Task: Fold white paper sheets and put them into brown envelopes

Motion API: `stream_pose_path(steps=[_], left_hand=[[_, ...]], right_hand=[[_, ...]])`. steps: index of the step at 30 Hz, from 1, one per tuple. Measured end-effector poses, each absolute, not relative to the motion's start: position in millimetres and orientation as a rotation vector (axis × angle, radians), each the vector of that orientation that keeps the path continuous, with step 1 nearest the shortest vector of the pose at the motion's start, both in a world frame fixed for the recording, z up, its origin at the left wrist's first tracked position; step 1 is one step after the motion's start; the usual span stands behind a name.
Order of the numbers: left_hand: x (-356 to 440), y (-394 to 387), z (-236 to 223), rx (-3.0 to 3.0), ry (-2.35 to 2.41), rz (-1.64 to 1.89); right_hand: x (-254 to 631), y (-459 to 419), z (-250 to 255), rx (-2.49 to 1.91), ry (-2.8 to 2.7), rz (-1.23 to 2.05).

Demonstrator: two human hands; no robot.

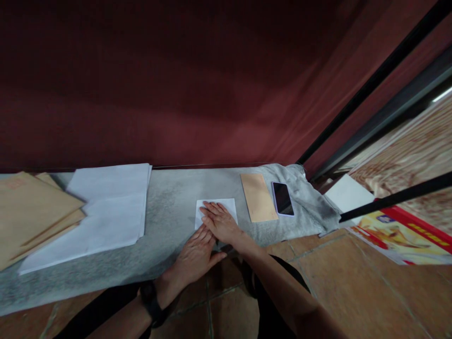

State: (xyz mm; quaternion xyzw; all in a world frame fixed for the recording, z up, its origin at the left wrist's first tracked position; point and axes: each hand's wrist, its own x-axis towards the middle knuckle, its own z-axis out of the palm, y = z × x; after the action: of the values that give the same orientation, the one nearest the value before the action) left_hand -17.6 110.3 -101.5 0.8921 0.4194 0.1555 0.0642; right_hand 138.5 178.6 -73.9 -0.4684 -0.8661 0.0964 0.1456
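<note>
A small folded white paper lies on a grey cloth spread on the floor. My right hand lies flat on the paper, fingers stretched out and pointing left. My left hand rests flat just below it, fingers extended toward the paper's lower left corner, with a black watch on the wrist. Neither hand grips anything. To the right of the paper lies a tan envelope, and beside that a dark smartphone.
A stack of white sheets and a pile of brown envelopes lie at the left of the cloth. Coloured printed posters and a black bar are at the right. A dark red wall stands behind; brown floor tiles are in front.
</note>
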Motion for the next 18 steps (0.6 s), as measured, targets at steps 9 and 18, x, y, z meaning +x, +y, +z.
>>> stream_pose_path(steps=[9, 18], left_hand=[[-17, 111, -92, 2.812, 1.238, 0.416], [-24, 110, -94, 2.793, 1.380, 0.523]], right_hand=[[149, 183, -79, -1.415, -2.447, 0.204], [167, 174, -82, -1.465, -2.451, 0.108]])
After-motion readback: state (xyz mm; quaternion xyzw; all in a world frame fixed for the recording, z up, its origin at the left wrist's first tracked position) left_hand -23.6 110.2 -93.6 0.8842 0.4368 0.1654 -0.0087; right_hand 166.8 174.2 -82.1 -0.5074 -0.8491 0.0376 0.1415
